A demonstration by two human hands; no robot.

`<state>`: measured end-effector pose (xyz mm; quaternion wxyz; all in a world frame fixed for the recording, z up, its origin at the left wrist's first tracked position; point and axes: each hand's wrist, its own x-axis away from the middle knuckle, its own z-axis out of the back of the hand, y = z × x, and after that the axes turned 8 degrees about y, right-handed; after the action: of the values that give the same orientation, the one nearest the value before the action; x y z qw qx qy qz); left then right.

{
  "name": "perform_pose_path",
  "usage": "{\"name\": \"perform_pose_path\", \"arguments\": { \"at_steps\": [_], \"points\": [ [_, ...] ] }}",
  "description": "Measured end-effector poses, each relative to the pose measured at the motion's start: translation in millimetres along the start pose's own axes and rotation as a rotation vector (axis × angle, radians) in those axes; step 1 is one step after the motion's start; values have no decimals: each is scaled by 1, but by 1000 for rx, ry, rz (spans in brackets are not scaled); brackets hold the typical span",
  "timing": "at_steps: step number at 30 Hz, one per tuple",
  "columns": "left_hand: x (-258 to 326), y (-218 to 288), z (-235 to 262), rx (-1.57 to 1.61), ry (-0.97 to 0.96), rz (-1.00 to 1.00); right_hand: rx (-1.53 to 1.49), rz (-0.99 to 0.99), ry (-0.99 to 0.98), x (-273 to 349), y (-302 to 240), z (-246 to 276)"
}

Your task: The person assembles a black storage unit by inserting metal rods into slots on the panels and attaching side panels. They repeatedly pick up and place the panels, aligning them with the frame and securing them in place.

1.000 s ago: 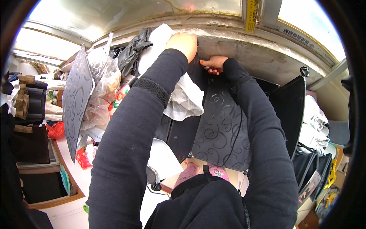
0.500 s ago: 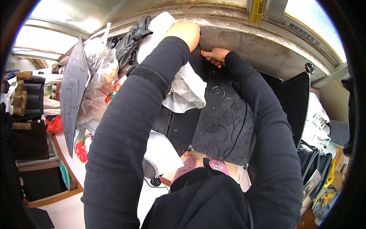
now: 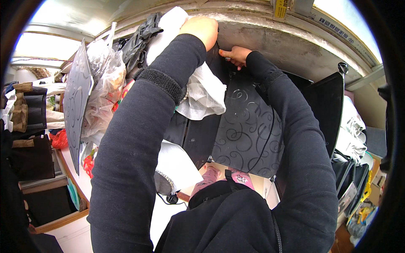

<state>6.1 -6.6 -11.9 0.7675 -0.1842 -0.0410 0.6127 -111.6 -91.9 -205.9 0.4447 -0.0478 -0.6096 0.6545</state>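
My left hand point(image 3: 201, 32) is closed at the top end of a narrow black panel point(image 3: 203, 141); its fingertips are out of sight behind the hand. Just right of it, my right hand point(image 3: 237, 55) has its thumb stretched toward that panel's upper edge, the other fingers bent downward and apart from the thumb. Below the right hand lies a black panel with a swirl pattern point(image 3: 247, 130), a thin dark cord running across it. White translucent bags point(image 3: 206, 95) hang beneath my left wrist, over the narrow panel.
A loose patterned panel point(image 3: 79, 109) stands at the left beside clear plastic bags point(image 3: 110, 80) and a black bag point(image 3: 141, 42). A plain black panel point(image 3: 322, 111) rises at the right. Behind runs a concrete ledge point(image 3: 278, 55). A white sheet point(image 3: 177, 166) lies below my left forearm.
Both hands stay at nearly the same spots on the panels. The whole view has shifted slightly, and the things in it sit a little further left.
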Motion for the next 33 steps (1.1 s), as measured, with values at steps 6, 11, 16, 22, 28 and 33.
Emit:
{"name": "perform_pose_path", "arguments": {
  "at_steps": [6,11,16,22,28,33],
  "points": [
    [1,1,-1,-28,10,16,-12,11,-10,2,0,-1],
    [0,-3,3,-1,-21,-33,-112,-19,-162,9,-2,11],
    [0,-1,5,11,-26,-10,-179,-38,-254,21,-10,17],
    [0,-2,7,36,-14,-8,-137,-80,-289,15,-14,15],
    [-1,-1,4,1,-21,-5,-80,-52,-259,2,-8,9],
    [-1,0,2,-7,-6,8,-49,-48,-176,2,-5,5]
  ]
}}
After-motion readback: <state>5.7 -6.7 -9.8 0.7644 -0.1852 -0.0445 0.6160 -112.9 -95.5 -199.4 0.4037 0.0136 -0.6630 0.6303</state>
